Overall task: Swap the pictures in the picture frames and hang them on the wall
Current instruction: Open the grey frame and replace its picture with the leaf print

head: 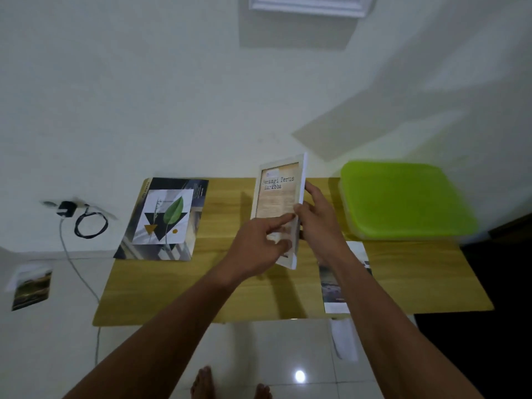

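A white picture frame (276, 194) holding a beige text poster is raised above the wooden table (218, 283), tilted with its face toward me. My right hand (319, 220) grips its right edge. My left hand (259, 243) rests on the lower front, with the index finger stretched toward that same edge. A leaf picture (165, 217) lies on a dark printed sheet at the table's left. Another print (334, 295) lies on the table's right, partly hidden under my right forearm. A white frame (311, 4) hangs on the wall at the top.
A lime-green lidded box (403, 200) occupies the table's back right. A black charger with a coiled cable (86, 223) hangs from a wall socket on the left. A small photo (31, 286) lies on the floor at left. My bare feet show on the white tiles.
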A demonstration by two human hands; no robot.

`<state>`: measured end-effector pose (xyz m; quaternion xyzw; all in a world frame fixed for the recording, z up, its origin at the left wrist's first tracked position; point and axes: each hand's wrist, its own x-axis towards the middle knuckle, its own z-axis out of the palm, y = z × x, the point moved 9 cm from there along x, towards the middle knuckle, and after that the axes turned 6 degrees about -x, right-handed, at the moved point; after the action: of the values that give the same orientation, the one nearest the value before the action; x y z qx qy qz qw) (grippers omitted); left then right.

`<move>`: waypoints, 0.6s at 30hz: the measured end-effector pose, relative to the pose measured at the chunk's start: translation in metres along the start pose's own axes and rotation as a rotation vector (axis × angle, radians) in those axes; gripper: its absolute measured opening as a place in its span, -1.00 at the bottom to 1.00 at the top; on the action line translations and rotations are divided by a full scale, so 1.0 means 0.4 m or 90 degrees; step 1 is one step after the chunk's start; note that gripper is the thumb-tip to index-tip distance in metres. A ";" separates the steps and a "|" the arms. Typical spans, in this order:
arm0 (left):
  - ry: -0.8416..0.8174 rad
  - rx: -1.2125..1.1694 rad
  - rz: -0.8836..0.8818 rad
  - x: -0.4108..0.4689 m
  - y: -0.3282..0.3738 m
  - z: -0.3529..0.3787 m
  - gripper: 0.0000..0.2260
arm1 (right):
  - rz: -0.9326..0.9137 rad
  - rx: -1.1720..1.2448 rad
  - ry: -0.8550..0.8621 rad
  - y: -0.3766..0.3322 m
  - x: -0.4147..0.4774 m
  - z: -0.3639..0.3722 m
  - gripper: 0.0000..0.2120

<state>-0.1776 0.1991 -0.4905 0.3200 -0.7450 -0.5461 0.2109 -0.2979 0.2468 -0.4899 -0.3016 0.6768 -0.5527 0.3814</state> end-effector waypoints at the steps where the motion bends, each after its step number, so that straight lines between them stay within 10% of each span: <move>1: 0.022 -0.002 0.000 -0.003 0.001 -0.011 -0.54 | -0.012 -0.018 0.014 -0.007 -0.006 -0.009 -0.51; 5: 0.207 0.107 -0.018 0.002 -0.007 -0.160 -0.52 | -0.011 -0.020 0.046 -0.024 -0.030 -0.036 -0.49; 10: 0.097 -0.045 -0.173 0.015 -0.017 -0.242 -0.31 | -0.022 0.056 0.047 -0.088 -0.049 -0.057 -0.48; 18: 0.095 -0.121 -0.008 -0.019 0.212 -0.432 -0.22 | -0.153 -0.026 -0.022 -0.342 -0.061 -0.014 -0.37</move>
<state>-0.0784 0.1041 -0.3553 0.3430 -0.6701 -0.5900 0.2919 -0.2916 0.2416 -0.3512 -0.3977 0.6400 -0.5757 0.3176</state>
